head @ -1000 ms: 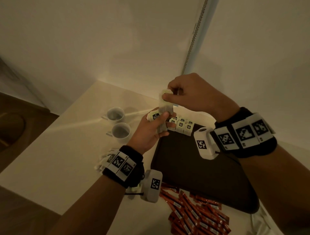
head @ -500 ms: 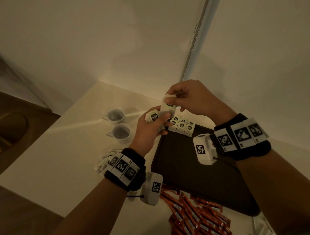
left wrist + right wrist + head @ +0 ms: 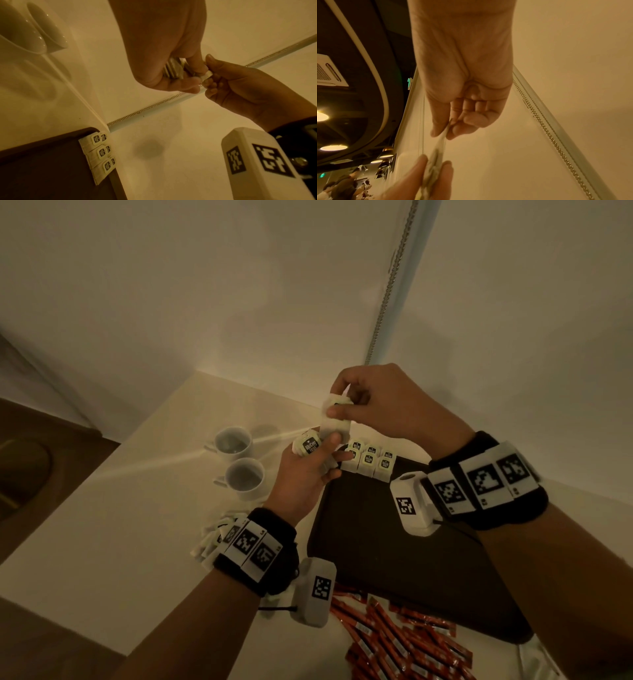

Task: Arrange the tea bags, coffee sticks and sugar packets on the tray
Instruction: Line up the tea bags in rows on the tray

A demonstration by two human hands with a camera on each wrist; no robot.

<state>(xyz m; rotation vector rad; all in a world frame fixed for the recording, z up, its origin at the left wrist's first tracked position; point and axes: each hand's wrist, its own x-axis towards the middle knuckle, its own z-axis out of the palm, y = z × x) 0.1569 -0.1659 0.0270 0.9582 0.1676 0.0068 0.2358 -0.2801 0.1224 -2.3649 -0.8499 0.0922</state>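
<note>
While small stack of white paper tea bags (image 3: pixel 310 447) is gripped in left hand (image 3: pixel 301 474), one white tea bag (image 3: pixel 336 419) is pinched by right hand (image 3: pixel 373 402), frame centre, long axis upright; tray-corner row of tea bags (image 3: pixel 371 462) lies just below right, dark rectangular tray (image 3: pixel 394 542) beneath.

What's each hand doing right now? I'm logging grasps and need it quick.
Left hand: grips a small stack of tea bags.
Right hand: pinches the top of one tea bag, drawing it from that stack.
</note>
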